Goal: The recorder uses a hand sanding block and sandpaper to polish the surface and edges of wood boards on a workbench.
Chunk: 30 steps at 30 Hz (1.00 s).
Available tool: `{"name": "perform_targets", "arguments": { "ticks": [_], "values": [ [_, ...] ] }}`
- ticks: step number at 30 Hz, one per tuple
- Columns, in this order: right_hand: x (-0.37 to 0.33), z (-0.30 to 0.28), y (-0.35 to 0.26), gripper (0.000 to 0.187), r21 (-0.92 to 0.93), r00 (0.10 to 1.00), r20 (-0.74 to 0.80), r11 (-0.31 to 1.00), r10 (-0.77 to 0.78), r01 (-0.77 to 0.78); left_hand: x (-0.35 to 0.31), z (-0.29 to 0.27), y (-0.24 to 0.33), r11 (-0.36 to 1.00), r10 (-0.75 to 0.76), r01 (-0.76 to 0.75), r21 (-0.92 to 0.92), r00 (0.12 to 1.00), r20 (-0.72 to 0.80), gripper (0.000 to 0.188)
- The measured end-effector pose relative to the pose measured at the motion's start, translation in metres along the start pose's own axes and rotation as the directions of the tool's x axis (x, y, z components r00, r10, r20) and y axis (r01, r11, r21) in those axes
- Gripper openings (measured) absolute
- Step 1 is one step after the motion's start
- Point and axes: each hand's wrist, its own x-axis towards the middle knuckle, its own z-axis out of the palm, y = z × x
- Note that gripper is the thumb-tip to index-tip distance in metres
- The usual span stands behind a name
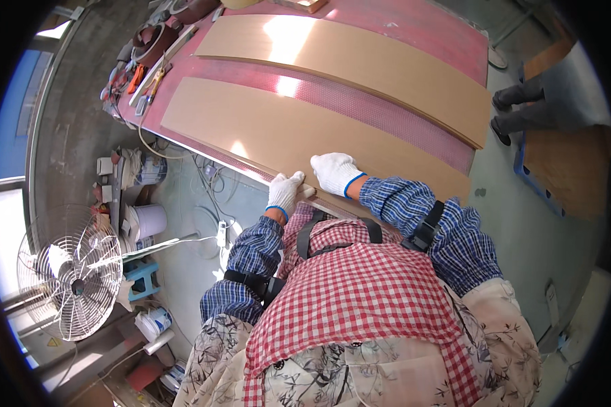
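Note:
Two long brown panels lie across a red-covered table [448, 27]. Over the front edge of the nearer panel [244, 119] is my right hand [336, 174], in a white glove with a blue cuff. Its fingers are curled in, and whatever they hold is hidden. My left hand [285, 192], gloved the same way, is closed at the table's near edge, just left of the right hand. A short pale piece [307, 192] shows beside its fingers; I cannot tell what it is. Behind lies the farther panel [360, 61], with pinkish bubble sheeting [380, 108] between the two.
Hand tools, including pliers [157, 78], and brown rolls [153, 44] crowd the table's left end. A wire-caged fan [75, 285], a bucket [149, 220] and a blue stool [142, 279] stand at left, near loose cables. Another person's legs [529, 108] show at right beside brown boards [563, 163].

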Motion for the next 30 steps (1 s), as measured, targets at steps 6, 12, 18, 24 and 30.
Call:
{"name": "perform_targets", "arguments": {
  "ticks": [6,12,18,24,30],
  "values": [
    [0.058,-0.024,-0.051,0.023,-0.043,0.998,0.024,0.997,-0.061,0.062,-0.015,0.004,0.008,1.000,-0.003,0.002,0.025,1.000,0.015,0.023],
    [0.098,-0.031,-0.064,0.025,-0.098,0.994,-0.051,0.991,-0.096,0.091,-0.027,0.012,0.018,0.996,0.065,-0.058,-0.070,0.992,0.105,0.018],
    [0.018,-0.060,-0.026,0.032,0.632,0.961,-0.042,0.752,0.274,-0.187,-0.024,-0.008,0.008,0.999,0.034,-0.032,-0.034,0.998,0.058,0.020],
    [-0.160,-0.021,0.121,0.023,0.877,0.629,-0.296,0.466,0.719,-0.119,0.010,-0.019,-0.005,0.987,0.015,0.005,-0.162,0.993,0.121,0.023],
    [-0.309,0.044,0.171,0.027,0.820,0.179,-0.390,0.429,0.903,-0.379,0.020,-0.025,0.016,0.975,0.082,-0.008,-0.221,0.940,0.331,0.032]
  ]
}}
